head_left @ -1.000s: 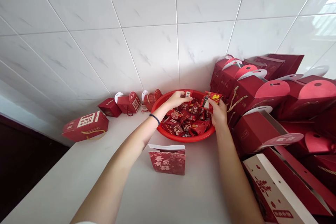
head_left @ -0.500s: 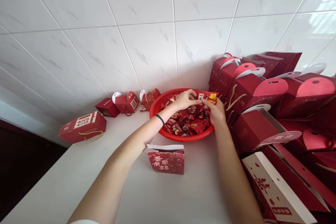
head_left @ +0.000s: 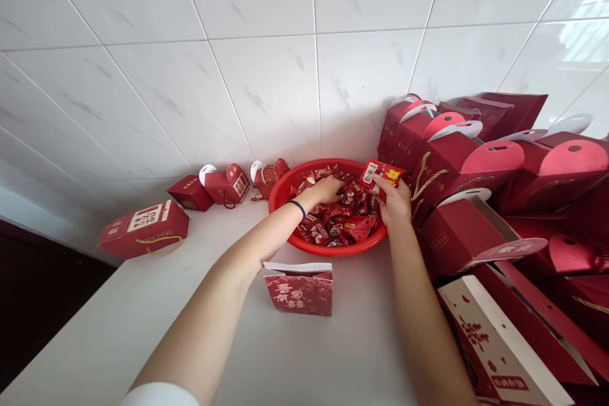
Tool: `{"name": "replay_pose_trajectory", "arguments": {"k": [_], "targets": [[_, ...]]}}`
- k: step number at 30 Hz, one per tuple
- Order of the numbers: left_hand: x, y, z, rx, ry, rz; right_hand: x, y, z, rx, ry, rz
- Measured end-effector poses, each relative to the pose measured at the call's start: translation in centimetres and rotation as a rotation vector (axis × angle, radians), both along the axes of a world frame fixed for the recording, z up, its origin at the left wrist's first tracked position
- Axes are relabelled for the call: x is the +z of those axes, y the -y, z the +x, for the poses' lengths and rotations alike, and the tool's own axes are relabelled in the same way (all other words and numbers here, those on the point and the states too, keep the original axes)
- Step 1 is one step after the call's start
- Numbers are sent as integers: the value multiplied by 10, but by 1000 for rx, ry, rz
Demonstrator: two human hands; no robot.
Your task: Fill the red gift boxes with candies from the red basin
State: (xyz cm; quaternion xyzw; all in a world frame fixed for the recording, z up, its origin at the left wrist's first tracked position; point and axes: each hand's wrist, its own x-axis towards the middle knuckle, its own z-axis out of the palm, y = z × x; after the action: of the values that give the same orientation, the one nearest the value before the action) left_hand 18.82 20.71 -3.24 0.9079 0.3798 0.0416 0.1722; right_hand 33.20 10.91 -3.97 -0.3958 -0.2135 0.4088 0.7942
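Note:
A round red basin [head_left: 285, 193] full of red wrapped candies [head_left: 340, 225] stands on the white counter against the tiled wall. My left hand [head_left: 327, 190] reaches down into the candies, fingers curled among them; what they hold is hidden. My right hand [head_left: 394, 203] is raised over the basin's right rim and grips a small bunch of candy packets [head_left: 383, 174], red with white and yellow print. An open red paper gift box [head_left: 299, 287] stands in front of the basin, between my forearms.
Many red gift boxes with rounded flaps and rope handles [head_left: 480, 165] are piled at the right. Flat box blanks [head_left: 499, 342] lie at the near right. Closed small red boxes [head_left: 226, 183] and a larger one [head_left: 145, 228] sit at the left. The counter edge drops off at left.
My left hand passed a candy to the packets in my right hand, then dropped back into the basin. The right hand stays raised with one more packet.

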Motion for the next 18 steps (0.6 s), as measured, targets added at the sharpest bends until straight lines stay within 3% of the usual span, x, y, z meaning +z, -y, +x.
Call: {"name": "replay_pose_trajectory", "arguments": {"k": [4, 9, 18], "targets": [[-3, 4, 7, -24, -103, -32, 1, -1, -1, -51, -52, 9], [6, 6, 0, -63, -114, -187, 3, 0, -2, -69, -95, 3], [16, 1, -20, 56, 295, -417, 4, -1, -2, -36, -129, -11]]}}
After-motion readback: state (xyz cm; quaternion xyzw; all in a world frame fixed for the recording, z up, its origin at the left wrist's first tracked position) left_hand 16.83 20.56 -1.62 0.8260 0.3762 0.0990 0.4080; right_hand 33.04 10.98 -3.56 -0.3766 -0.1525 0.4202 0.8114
